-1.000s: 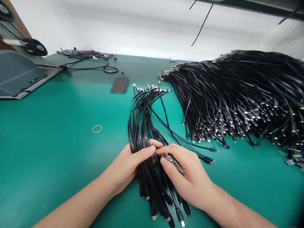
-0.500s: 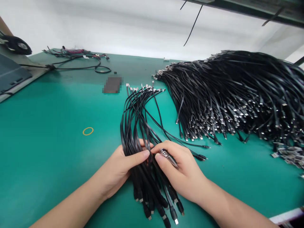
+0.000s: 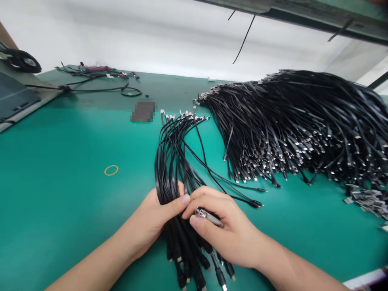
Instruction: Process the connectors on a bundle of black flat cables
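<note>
A bundle of flat black USB cables (image 3: pixel 171 153) runs away from me across the green table, its near connectors pointing down toward me. My left hand (image 3: pixel 156 212) is closed around the bundle's middle, thumb on top. Against it on the right, my right hand (image 3: pixel 224 224) has its fingers bent over the cables, touching them. A slim silver pen-like tool (image 3: pixel 209 217) is tucked in that hand between thumb and forefinger; most of it is hidden. Two or three cables (image 3: pixel 239 196) splay out to the right of the bundle.
A large heap of similar black cables (image 3: pixel 291 117) covers the right side. Small connector pieces (image 3: pixel 368 200) lie at the right edge. A yellow rubber band (image 3: pixel 111 170) and a blurred-out dark patch (image 3: pixel 143 111) are on the left; tangled wires (image 3: pixel 100 74) lie behind.
My right hand has shifted left and slightly down over the cables, closer to my left thumb. The pen-like tool moved with it. My left hand still holds the bundle.
</note>
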Tool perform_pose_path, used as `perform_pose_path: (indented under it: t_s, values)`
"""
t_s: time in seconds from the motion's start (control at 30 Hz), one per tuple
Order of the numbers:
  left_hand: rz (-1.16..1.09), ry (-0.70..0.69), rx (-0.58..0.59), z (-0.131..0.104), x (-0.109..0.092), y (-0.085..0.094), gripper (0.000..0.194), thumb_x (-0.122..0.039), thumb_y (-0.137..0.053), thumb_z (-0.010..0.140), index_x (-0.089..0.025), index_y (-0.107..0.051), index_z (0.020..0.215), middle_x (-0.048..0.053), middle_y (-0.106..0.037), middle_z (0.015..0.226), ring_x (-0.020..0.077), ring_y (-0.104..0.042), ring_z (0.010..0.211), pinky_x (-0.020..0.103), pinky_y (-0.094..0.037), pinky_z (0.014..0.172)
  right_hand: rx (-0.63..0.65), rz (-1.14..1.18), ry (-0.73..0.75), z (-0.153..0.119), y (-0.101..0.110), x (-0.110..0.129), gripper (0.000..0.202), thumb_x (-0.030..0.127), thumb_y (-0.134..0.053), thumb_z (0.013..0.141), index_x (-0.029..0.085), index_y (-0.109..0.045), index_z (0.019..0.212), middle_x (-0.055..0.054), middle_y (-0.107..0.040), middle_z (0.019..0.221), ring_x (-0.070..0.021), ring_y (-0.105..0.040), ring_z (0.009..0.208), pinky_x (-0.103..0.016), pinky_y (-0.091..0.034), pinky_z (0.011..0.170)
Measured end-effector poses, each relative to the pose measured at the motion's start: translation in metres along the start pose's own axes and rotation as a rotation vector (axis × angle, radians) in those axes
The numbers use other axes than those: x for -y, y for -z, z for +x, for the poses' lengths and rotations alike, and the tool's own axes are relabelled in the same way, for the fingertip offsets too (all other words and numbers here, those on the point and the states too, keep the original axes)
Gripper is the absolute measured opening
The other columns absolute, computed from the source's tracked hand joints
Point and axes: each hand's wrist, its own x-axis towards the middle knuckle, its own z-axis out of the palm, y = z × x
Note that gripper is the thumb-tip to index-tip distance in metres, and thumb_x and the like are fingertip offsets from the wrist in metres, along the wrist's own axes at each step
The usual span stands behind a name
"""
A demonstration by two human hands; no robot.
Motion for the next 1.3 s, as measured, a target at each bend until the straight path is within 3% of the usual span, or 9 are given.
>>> perform_pose_path:
  t_s: [0.23,0.43,0.6,0.7,0.83,0.97,1.1,1.3]
  values:
    - [-0.071,-0.008,-0.008,-0.001,-0.002,-0.002,0.027,-0.043,-0.067,0.090,-0.018,-0.060,0.082,-0.002,-0.055,0.077,0.0119,-0.051,0.073,0.021,-0.043,0.065,-0.039,0.011,-0.022,-0.003,0.001,0.002,0.023,0.012,-0.061,0.090,0.022,-0.075,0.106,-0.003,-0.062,0.105,-0.0133,-0.062,0.097,-0.026,-0.050,0.089]
    - [-0.198,0.032,0.010,-0.003,-0.005,-0.004,0.016,-0.033,-0.064,0.091,-0.021,-0.057,0.083,-0.001,-0.061,0.076,0.0175,-0.063,0.079,0.029,-0.052,0.073,-0.303,0.210,-0.049,-0.004,0.009,-0.011,0.016,0.028,-0.061,0.097,0.028,-0.076,0.102,-0.001,-0.061,0.097,-0.0111,-0.062,0.080,-0.030,-0.050,0.086]
    - [-0.113,-0.003,0.107,-0.002,-0.004,-0.002,0.017,-0.030,-0.064,0.092,-0.020,-0.054,0.082,-0.004,-0.053,0.057,0.0126,-0.056,0.057,0.028,-0.050,0.065,-0.532,0.377,-0.033,-0.001,0.014,-0.018,0.017,0.033,-0.059,0.099,0.027,-0.075,0.104,-0.002,-0.061,0.097,-0.0129,-0.063,0.080,-0.031,-0.050,0.080]
    - [-0.056,0.005,0.110,-0.001,-0.003,-0.003,0.018,-0.028,-0.073,0.085,-0.021,-0.060,0.095,-0.004,-0.058,0.067,0.0105,-0.056,0.056,0.026,-0.050,0.059,-0.614,0.464,-0.012,0.003,0.016,-0.016,0.017,0.029,-0.060,0.098,0.025,-0.075,0.103,-0.002,-0.060,0.099,-0.0130,-0.064,0.081,-0.030,-0.051,0.079]
    - [-0.018,0.001,0.125,0.000,-0.003,-0.002,0.031,-0.027,-0.079,0.080,-0.023,-0.064,0.107,-0.002,-0.063,0.089,0.0103,-0.061,0.056,0.028,-0.054,0.057,-0.646,0.361,-0.011,0.005,0.018,-0.017,0.018,0.031,-0.058,0.099,0.025,-0.073,0.108,-0.003,-0.063,0.095,-0.0161,-0.065,0.086,-0.036,-0.052,0.086]
    - [0.017,0.031,0.133,0.001,-0.003,0.001,0.043,-0.024,-0.079,0.081,-0.027,-0.061,0.119,-0.002,-0.065,0.091,0.0131,-0.066,0.058,0.030,-0.056,0.060,-0.643,0.228,0.012,0.003,0.018,-0.021,0.021,0.035,-0.056,0.100,0.026,-0.070,0.113,-0.005,-0.065,0.097,-0.0186,-0.065,0.091,-0.040,-0.052,0.092]
    - [0.033,0.034,0.150,0.002,-0.002,0.003,0.040,-0.022,-0.079,0.081,-0.027,-0.061,0.117,-0.003,-0.065,0.087,0.0130,-0.067,0.060,0.029,-0.056,0.061,-0.586,0.276,0.020,0.002,0.015,-0.020,0.023,0.037,-0.055,0.101,0.027,-0.064,0.118,-0.003,-0.067,0.094,-0.0188,-0.065,0.094,-0.042,-0.050,0.096]
    - [0.027,-0.005,0.139,0.001,0.000,0.001,0.035,-0.021,-0.076,0.084,-0.027,-0.061,0.116,-0.004,-0.064,0.085,0.0113,-0.067,0.059,0.027,-0.055,0.062,-0.558,0.246,0.001,-0.001,0.012,-0.017,0.021,0.038,-0.053,0.102,0.027,-0.063,0.116,0.000,-0.058,0.095,-0.0109,-0.056,0.070,-0.028,-0.045,0.066]
